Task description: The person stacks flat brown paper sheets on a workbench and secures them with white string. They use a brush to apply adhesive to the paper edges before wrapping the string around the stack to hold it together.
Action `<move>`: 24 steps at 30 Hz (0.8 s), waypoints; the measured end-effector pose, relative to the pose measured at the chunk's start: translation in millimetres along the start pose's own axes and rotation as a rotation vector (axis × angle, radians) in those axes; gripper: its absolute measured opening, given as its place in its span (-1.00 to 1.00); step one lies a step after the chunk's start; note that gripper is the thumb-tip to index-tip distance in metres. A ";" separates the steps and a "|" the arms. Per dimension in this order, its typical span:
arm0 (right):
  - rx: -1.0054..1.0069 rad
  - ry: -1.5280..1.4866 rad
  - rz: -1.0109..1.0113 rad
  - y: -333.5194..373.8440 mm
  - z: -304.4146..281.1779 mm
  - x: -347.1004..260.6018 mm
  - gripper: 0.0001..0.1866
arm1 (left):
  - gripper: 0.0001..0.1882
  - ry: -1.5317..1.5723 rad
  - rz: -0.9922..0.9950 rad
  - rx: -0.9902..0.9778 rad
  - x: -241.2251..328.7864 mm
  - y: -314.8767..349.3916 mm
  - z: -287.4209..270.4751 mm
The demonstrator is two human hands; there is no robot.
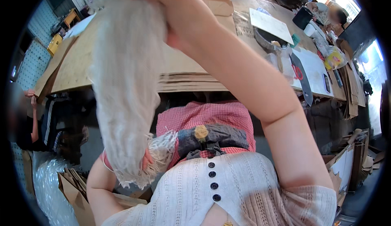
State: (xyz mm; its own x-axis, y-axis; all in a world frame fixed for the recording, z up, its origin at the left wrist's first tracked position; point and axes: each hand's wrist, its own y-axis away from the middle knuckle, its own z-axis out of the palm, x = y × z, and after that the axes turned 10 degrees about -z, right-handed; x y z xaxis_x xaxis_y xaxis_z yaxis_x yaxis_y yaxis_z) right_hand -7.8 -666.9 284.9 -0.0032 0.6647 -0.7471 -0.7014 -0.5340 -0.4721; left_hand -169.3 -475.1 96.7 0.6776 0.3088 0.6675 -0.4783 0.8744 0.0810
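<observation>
A long bundle of pale grey-white fibres (pixel 124 67), like loose yarn or hair, hangs in front of me from the top of the view to my waist. My right hand (pixel 165 0) is raised at the top, closed round the upper part; its fingertips are blurred and partly cut off. Down by my waist on the left, my left hand (pixel 146 160) grips the lower part, mostly hidden behind the fibres. The frayed lower ends (pixel 161 150) stick out beside it, in front of my red checked apron (pixel 203 112).
A wooden table (pixel 191 59) stands in front of me. On its right side are a large knife (pixel 301 79), red-handled scissors (pixel 298 72), a phone (pixel 326 83) and a white board (pixel 271 24) over a round container. Another person's hands (pixel 30 93) are at far left. Clear plastic wrap (pixel 53 189) lies lower left.
</observation>
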 end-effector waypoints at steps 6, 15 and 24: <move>0.092 0.124 -0.131 172.2 -142.8 64.7 -0.57 | -0.42 0.212 -0.314 0.545 -0.5 3.4 -78.4; 1.147 -0.149 0.057 337.3 -239.8 102.1 -0.53 | -0.45 -0.856 -0.791 0.949 -27.2 -65.1 -224.6; 0.740 1.286 0.656 371.6 -277.0 6.5 -0.73 | -0.41 -1.129 -0.601 1.167 -38.4 -95.3 -201.2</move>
State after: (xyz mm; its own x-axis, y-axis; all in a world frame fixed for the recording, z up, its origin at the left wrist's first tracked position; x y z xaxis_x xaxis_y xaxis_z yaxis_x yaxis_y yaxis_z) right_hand -71.1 -1005.8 -25.1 -0.1245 -0.6201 -0.7746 -0.9922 0.0731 0.1009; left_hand -37.3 -495.1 -85.6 0.4483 -0.7716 0.4513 -0.7912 -0.1075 0.6021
